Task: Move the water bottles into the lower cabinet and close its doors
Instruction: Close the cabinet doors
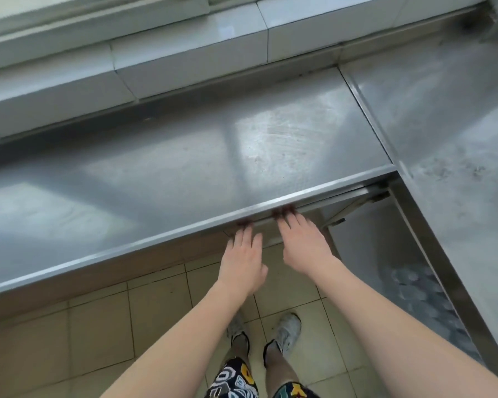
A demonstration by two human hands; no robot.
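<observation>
Nearest are the person's patterned shorts, cut off by the bottom edge, and below them two pale shoes on the tan floor tiles. Both bare forearms reach away toward the steel counter. The left hand has its fingers stretched fairly straight, with the tips at the counter's front lip. The right hand, just beside it, is likewise spread and flat, its fingertips up against the same lip. The tips are smeared by motion and partly lost under the edge, so I cannot tell whether they press on a door beneath or merely touch the rim; neither hand holds anything.

To the right, under a second counter that runs toward me, an open cabinet shows a door rail at its top. Deep inside, a hazy cluster of water bottles is just visible, their shapes hard to make out. Farther off, a tiled ledge runs behind the counter.
</observation>
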